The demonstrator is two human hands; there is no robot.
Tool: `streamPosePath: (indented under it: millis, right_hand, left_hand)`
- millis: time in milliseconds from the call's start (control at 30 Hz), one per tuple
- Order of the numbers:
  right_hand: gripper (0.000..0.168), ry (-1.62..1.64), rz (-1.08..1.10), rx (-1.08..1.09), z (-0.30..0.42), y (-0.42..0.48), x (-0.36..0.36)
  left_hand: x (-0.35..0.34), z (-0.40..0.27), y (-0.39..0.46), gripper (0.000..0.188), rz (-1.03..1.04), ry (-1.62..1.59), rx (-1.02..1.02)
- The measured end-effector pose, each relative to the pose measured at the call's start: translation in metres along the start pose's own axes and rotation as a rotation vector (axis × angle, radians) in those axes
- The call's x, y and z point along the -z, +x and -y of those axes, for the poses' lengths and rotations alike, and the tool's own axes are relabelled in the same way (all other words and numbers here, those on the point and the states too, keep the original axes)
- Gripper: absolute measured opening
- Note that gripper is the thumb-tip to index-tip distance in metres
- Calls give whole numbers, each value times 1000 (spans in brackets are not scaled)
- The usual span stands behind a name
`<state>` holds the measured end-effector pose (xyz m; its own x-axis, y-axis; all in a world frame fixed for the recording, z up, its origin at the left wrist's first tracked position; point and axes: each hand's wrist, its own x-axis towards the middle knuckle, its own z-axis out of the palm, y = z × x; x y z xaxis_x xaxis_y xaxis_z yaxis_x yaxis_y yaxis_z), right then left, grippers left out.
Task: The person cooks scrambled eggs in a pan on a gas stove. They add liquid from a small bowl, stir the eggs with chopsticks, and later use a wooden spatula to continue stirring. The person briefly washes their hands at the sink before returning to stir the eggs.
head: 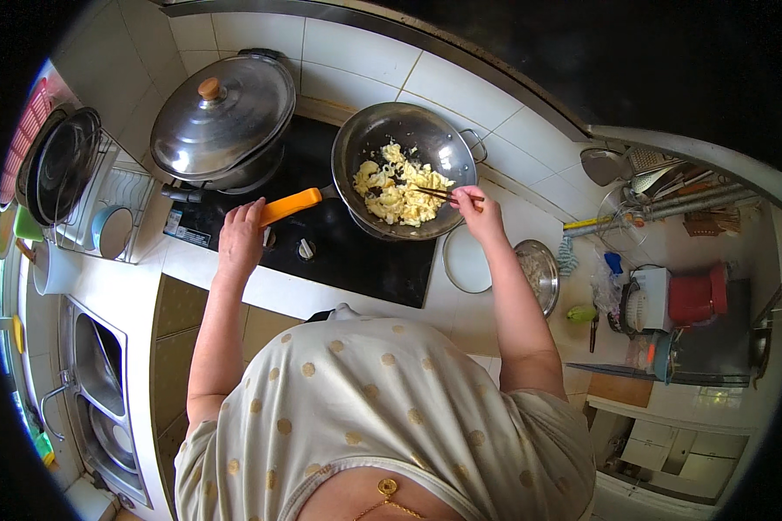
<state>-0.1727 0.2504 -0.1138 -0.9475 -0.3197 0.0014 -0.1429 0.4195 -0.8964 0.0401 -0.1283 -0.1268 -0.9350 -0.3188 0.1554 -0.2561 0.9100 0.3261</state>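
Note:
My left hand point(241, 236) is closed around the end of the orange handle point(291, 206) of a wok point(446, 146). The wok sits over the right side of a black glass cooktop point(365, 273), slightly overhanging the burner beneath it. Pale yellow scrambled eggs point(397, 195) lie broken into lumps in the wok. In my right hand point(479, 211) is a pair of dark chopsticks point(438, 191), their tips among the eggs. Just right of the cooktop are a white plate point(467, 260) and a steel bowl point(549, 277), partly behind my right forearm.
A large lidded pan point(225, 120) stands on the left burner. Farther left are a wire dish rack point(133, 189) with pans and a blue bowl point(112, 231), and a double steel sink point(98, 404). To the right are a green vegetable point(581, 313), a knife point(593, 333) and hanging utensils.

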Motion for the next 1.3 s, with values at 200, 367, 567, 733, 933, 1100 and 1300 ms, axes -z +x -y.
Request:
streamPosePath:
  millis: [200,367,567,733,933,1100,1300]
  right_hand:
    - [15,-317,73,290,16,-15,-18]
    - [23,95,-121,39,-7,5,4]
    - [23,50,-180,55,-27,3,22]
    - [19,-194,11,184,-12,-7,5]
    - [22,9,42,151,-3,1,-8]
    - [25,287,68,-256,32,-1,23]
    - [26,313,-30,-140,-6,13,-27]
  left_hand:
    - [-3,3,-4,52,-26,-15,-4]
    - [16,-5,-16,59,-242,-77,-132]
    - [25,10,-53,51,-257,-122,-99]
    - [15,32,-86,48,-171,-93,12]
    - [12,31,-100,41,-73,-92,76]
    - [18,31,-104,40,-39,-85,142]
    - [13,24,-97,37,-24,-120,104]
